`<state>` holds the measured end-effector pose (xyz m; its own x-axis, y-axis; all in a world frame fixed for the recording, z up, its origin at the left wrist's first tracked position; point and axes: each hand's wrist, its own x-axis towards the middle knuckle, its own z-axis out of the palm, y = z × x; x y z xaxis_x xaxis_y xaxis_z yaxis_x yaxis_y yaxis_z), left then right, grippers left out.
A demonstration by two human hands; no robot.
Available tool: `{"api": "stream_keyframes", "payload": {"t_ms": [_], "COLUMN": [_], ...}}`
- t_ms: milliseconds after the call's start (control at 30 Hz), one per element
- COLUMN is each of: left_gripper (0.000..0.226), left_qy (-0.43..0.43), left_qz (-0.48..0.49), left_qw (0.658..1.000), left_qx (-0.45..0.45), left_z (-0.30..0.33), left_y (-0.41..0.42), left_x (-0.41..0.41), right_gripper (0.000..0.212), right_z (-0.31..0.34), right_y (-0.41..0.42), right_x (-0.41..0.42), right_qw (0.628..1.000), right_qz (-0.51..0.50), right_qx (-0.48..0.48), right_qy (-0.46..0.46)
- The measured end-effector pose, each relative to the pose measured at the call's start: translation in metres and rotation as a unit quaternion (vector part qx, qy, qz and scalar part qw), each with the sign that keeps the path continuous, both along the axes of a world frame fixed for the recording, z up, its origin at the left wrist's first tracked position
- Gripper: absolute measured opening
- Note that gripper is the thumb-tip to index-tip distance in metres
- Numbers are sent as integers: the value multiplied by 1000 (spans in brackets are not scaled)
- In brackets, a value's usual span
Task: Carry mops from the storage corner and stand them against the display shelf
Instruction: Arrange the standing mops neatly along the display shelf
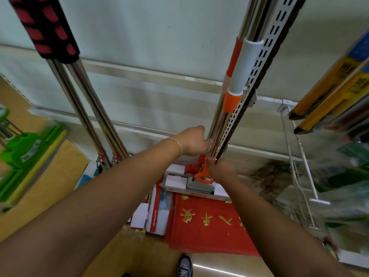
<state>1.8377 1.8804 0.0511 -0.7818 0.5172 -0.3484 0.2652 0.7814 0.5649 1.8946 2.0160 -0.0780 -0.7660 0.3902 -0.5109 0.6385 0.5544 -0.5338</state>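
Mops (pixel 232 90) stand in a tight bundle of shiny poles at centre right, leaning on the slotted white upright (pixel 257 72) of the display shelf, their orange levers (pixel 202 172) low down by my hands. My left hand (pixel 192 141) wraps the poles; my right hand (pixel 223 170) is just beneath, fingers seemingly closed on the lower end, though I cannot tell exactly around what. I worry the smooth poles could slide sideways off that narrow upright once I release, toppling toward the second bundle with red-and-black grips (pixel 43 27) at left, or down onto the white boxes (pixel 175 181) and red mat (pixel 205 220).
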Motion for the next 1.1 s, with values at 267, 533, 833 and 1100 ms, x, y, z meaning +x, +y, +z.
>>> {"api": "stream_keyframes", "payload": {"t_ms": [267, 533, 833, 1100], "left_gripper": [54, 51, 58, 38], "left_qy": [17, 68, 82, 101], "left_qz": [-42, -54, -35, 57], "left_qw": [999, 996, 996, 990], "left_qx": [-19, -2, -4, -81], "left_z": [11, 35, 55, 36], "left_y": [-76, -166, -262, -298], "left_x": [10, 11, 6, -26], "right_gripper": [36, 52, 55, 44], "right_z": [39, 89, 117, 102], "right_y": [-75, -164, -239, -269], "right_x": [13, -1, -20, -51], "right_qw": [994, 985, 979, 983], "right_qz": [84, 74, 99, 131], "right_qx": [74, 154, 171, 99], "right_qy": [7, 31, 51, 77]}}
